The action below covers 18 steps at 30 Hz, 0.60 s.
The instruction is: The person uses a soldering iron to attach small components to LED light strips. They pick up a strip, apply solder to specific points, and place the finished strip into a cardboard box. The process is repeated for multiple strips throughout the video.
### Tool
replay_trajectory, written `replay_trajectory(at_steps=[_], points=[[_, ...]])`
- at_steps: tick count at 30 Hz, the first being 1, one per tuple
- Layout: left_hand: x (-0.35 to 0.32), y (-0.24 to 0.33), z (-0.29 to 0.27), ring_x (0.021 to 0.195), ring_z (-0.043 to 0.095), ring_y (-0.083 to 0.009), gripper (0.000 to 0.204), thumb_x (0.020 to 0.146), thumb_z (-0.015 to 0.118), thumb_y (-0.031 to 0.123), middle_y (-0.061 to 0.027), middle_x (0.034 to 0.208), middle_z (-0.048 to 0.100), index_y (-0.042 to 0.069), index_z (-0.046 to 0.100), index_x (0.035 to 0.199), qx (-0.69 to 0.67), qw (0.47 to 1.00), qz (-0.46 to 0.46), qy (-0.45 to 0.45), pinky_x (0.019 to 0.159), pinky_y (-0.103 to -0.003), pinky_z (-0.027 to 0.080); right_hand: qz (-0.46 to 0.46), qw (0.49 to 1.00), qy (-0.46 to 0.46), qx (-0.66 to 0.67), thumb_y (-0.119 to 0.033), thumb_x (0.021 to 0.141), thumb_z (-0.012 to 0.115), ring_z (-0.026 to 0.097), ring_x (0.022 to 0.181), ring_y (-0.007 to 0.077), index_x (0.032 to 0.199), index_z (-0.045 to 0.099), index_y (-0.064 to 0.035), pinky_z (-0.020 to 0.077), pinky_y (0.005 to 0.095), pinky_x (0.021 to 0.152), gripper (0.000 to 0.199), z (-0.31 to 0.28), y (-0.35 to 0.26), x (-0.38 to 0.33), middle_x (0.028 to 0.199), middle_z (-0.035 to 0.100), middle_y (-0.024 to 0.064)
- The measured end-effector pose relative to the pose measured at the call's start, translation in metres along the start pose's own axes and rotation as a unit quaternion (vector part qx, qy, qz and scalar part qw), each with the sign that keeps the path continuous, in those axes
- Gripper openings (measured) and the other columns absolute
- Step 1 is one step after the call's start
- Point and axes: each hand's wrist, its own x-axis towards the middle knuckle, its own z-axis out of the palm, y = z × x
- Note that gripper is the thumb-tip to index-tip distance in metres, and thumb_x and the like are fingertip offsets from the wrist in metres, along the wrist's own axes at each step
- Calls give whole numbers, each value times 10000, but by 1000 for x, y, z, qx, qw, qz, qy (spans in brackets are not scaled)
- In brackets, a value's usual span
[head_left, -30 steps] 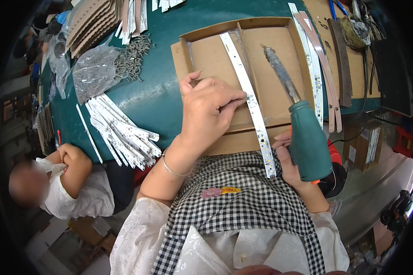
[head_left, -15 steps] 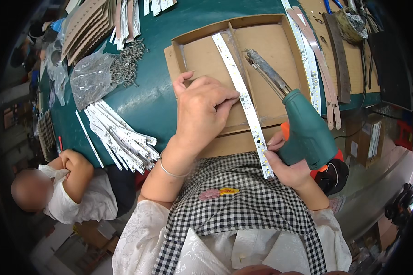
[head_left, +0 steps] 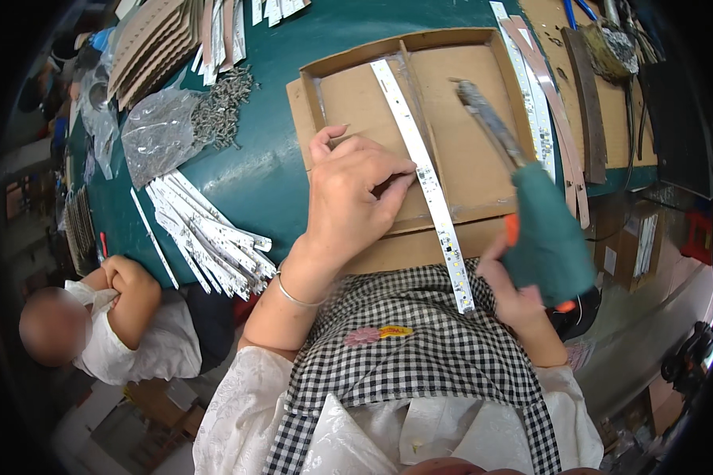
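- Left hand (head_left: 355, 198): flat on the cardboard tray (head_left: 459, 150), grip spread apart, fingertips touching the white LED strip (head_left: 425, 178).
- LED strip: lies lengthwise across the tray; its near end overhangs the tabletop (head_left: 253, 174) edge above the checked apron (head_left: 420, 356).
- Right hand (head_left: 515, 297): grip clamped on the green power screwdriver (head_left: 531, 206); its tip points over the tray, right of the strip.
- Loose strips (head_left: 210, 237): piled on the tabletop, left of the tray.

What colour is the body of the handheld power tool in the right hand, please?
The pistol-shaped power tool in the right hand is teal green with orange accents; the head view shows it.
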Motion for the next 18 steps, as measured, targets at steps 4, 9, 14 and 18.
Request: replay_trajectory(at_steps=[4,9,14,18], points=[[-2,0,3,733,646,-161,129,706,778,14,12,691,677,123,740,762,-29,999,-18,-1,1009,-462,392,101,954,152,240,-96,856,745,568,591,179,1366,415,115,507,277,535,644,-8,-33,-7,762,530,89],[-4,-4,2,734,649,-171,126,704,770,14,3,690,672,121,738,763,-51,998,-34,5,999,-464,403,134,951,99,259,-140,832,796,505,500,163,1372,397,134,465,282,420,725,-32,-27,-27,732,513,97],[0,-1,1,712,669,-164,137,706,785,7,-12,725,704,108,751,793,-17,1000,9,6,986,-417,433,138,954,87,250,-141,822,808,499,534,150,1356,385,141,479,279,422,738,-36,-24,-30,857,542,132],[2,2,0,721,667,-172,143,708,783,6,-15,733,701,108,747,802,18,999,32,-5,985,-413,436,132,952,110,255,-127,818,804,497,557,143,1334,393,140,483,284,418,711,-33,-29,-20,944,548,155]])
